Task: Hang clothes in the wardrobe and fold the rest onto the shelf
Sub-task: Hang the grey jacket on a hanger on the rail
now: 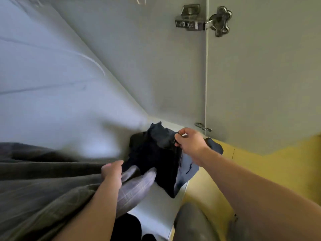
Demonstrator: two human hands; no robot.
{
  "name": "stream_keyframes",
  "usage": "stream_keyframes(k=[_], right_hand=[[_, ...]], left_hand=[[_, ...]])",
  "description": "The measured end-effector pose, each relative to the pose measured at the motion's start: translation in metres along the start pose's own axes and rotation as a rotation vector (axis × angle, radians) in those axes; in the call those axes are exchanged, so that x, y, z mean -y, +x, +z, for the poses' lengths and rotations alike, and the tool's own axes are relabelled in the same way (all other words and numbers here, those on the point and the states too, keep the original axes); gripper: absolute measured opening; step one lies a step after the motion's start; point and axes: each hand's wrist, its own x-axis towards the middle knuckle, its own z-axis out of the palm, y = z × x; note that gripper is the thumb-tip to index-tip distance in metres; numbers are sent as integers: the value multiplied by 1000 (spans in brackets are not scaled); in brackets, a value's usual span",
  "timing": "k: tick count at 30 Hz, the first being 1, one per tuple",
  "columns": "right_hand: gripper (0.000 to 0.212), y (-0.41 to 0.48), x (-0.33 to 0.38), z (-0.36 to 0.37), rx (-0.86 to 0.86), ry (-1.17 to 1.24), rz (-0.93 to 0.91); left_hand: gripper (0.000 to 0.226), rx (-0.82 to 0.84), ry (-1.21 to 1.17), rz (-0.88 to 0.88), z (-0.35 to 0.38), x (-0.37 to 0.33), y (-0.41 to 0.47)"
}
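Note:
A dark navy garment [156, 153] lies crumpled on the white wardrobe floor [156, 214], in the corner by the side wall. My right hand [189, 141] pinches its upper edge near a small dark fastener. A light blue garment [187, 169] pokes out from under the dark one on the right. My left hand [112, 173] grips hanging grey-olive clothes [43, 188], including a plaid grey sleeve [137, 185], and holds them to the left.
The white wardrobe side wall [147, 66] rises behind the clothes. The open door [260, 75] with its metal hinge [203, 20] stands at right. Yellow flooring [269, 162] shows beyond the door. A pale hanging garment [52, 84] fills the upper left.

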Motion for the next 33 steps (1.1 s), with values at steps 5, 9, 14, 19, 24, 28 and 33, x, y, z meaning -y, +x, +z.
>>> stream_keyframes(k=[5,9,14,19,24,28,33], right_hand=[[15,21,-12,-2,107,90,57],[28,-21,11,-9,343,274,187],[7,-101,35,-39,696,-33,200],[5,-138,39,-81,826,-335,284],[8,-125,36,-118,497,-779,397],[36,-102,58,-98,126,-312,298],[64,-77,81,-60,191,-217,372]], left_hand=[[41,147,87,-22,26,47,20],[58,488,-95,-119,55,44,-26],[92,883,-169,-449,91,13,-80],[22,695,209,-184,115,3,-140],[44,639,54,88,66,-9,-209],[59,743,-33,302,10,10,-279],[48,979,139,557,-14,30,-334]])
